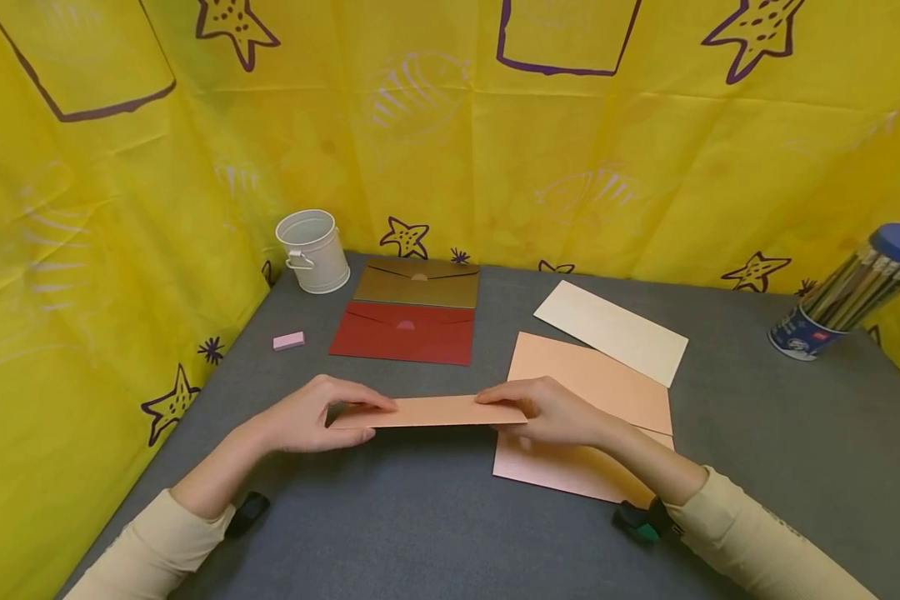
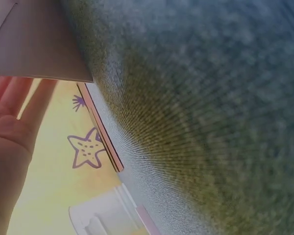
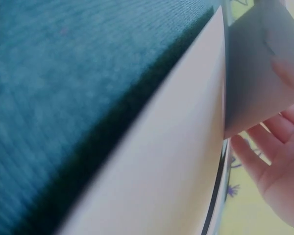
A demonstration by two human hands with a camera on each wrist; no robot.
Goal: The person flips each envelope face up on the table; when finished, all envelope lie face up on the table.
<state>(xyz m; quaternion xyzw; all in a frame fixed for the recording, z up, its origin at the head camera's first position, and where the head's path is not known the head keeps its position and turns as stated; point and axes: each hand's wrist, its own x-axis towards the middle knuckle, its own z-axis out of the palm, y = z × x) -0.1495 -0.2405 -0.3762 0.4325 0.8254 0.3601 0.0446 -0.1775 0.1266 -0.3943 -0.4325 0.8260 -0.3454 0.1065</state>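
Between both hands, a peach envelope (image 1: 429, 411) is held above the grey table, tilted so that it looks narrow from the head view. The left hand (image 1: 318, 414) grips its left end, fingers on top and thumb at the near edge. At the other end, the right hand (image 1: 558, 414) pinches it with fingers on top; its thumb is mostly hidden underneath. Both wrist views show the shaded underside of the envelope (image 3: 257, 73) with part of a flap line. Under the right hand and forearm lie peach envelopes (image 1: 581, 375), overlapping on the table.
A cream envelope (image 1: 615, 332) touches the peach ones at the back. Gold (image 1: 420, 287) and red (image 1: 405, 333) envelopes lie back left, near a white bucket (image 1: 313, 254) and pink eraser (image 1: 288, 341). A pencil cup (image 1: 806, 333) stands far right. Yellow cloth (image 1: 450, 150) walls the table.
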